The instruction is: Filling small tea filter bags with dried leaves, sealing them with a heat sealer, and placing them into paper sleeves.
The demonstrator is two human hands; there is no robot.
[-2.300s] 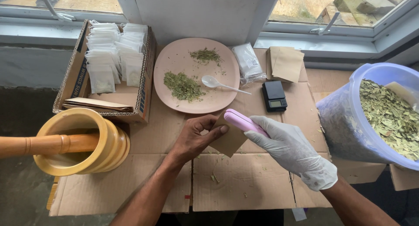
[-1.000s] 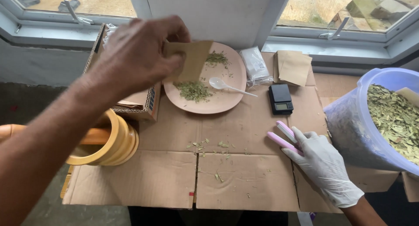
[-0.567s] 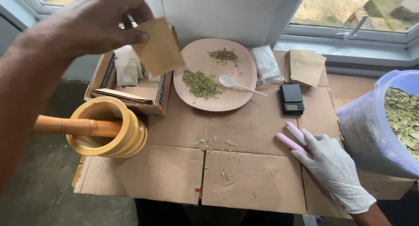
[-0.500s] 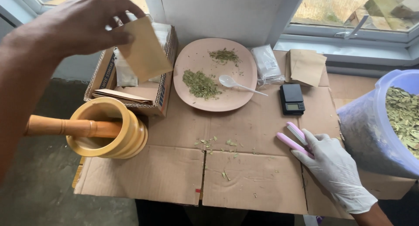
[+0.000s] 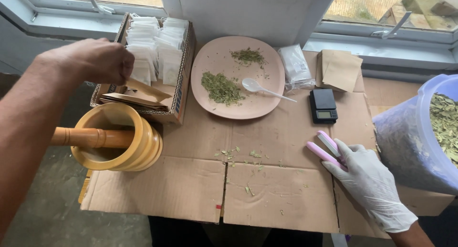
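Left hand [image 5: 95, 61], bare, hangs over the near end of a cardboard box [image 5: 183, 75], its fingers curled together and pinching the corner of a brown paper sachet [image 5: 145, 89] that lies slanted on a small stack of the same brown sachets in the box. Beyond the knuckles, rows of white sachets [image 5: 155, 46] stand packed upright in the far part of the box. Just below the wrist sits a yellow wooden mortar [image 5: 117, 137] with a wooden pestle [image 5: 88, 137] lying across its mouth, handle pointing outward to the left.

Right hand [image 5: 369, 185], in a white glove, rests flat on the cardboard sheet [image 5: 281, 194] with fingers loosely spread; its fingertips lie on a pink hinged sealing tool [image 5: 327, 149], whose two arms stand apart in a narrow V. Just beyond that tool sits a small black pocket scale [image 5: 323, 105]. To the outer side of the gloved hand, close by, stands a blue plastic tub [image 5: 405, 137] full of dried green leaves.

Between the two hands, farther off, a pink plate [image 5: 210, 65] carries two heaps of crushed leaf and a white plastic spoon [image 5: 265, 88]. Leaf crumbs lie scattered on the cardboard between the hands
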